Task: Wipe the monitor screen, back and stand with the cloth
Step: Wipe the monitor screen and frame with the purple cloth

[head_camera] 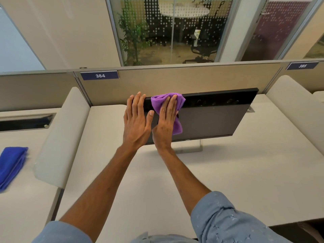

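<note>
A black monitor (pixel 210 118) stands on a silver stand (pixel 191 148) on the white desk (pixel 157 181), its dark screen facing me. My right hand (pixel 165 125) presses a crumpled purple cloth (pixel 163 100) flat against the upper left part of the screen, fingers straight. My left hand (pixel 136 120) rests with straight fingers on the monitor's left edge, fingertips at the top corner. The monitor's back is hidden from view.
A beige partition (pixel 175 79) labelled 384 rises right behind the monitor. White rounded dividers (pixel 61 137) flank the desk on both sides. A folded blue cloth (pixel 12 165) lies on the neighbouring desk at far left. Glass walls stand beyond.
</note>
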